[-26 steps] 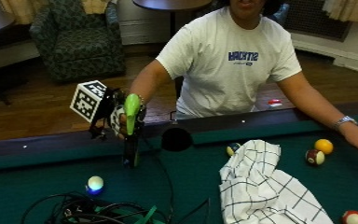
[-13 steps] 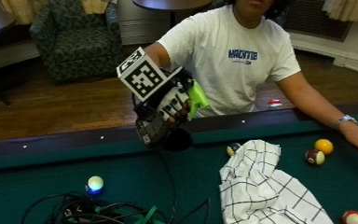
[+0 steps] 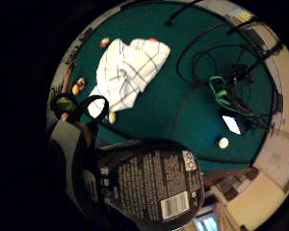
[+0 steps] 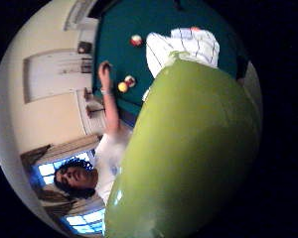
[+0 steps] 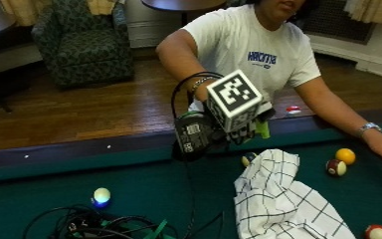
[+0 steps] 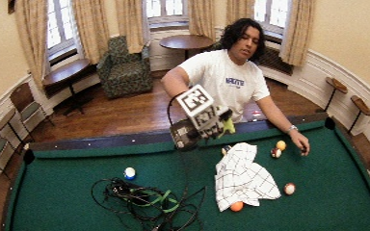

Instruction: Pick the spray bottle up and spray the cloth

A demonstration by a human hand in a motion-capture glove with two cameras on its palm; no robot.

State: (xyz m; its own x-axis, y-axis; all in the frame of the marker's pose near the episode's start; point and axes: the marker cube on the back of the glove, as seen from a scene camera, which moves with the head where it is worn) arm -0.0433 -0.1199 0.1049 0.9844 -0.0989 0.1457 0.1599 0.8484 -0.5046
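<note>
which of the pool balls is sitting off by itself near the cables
The white-and-blue ball, alone on the felt beside the cable tangle. The other balls all lie around the checked cloth, toward the person's bare hand.

Green-felt billiard bench (image 6: 63,192) with dark wooden rails (image 6: 108,141). A tangle of black cables with green straps (image 6: 143,202) lies on the felt at 7 o'clock. A white-and-blue ball (image 6: 129,173) rests just beyond it, toward 9 o'clock. A yellow ball (image 5: 344,156) and a maroon-striped ball (image 5: 336,168) sit close together at 3 o'clock. An orange ball (image 6: 236,206) and a red-and-white ball (image 6: 289,188) lie at 5 o'clock. A further ball (image 5: 247,159) near the centre is partly hidden. Beyond the bench, at 11 o'clock, stands a dark green patterned armchair (image 6: 126,67); a round dark wooden table (image 6: 185,42) at 12 o'clock. Beige curtains (image 6: 88,26) hang at the windows.
</note>
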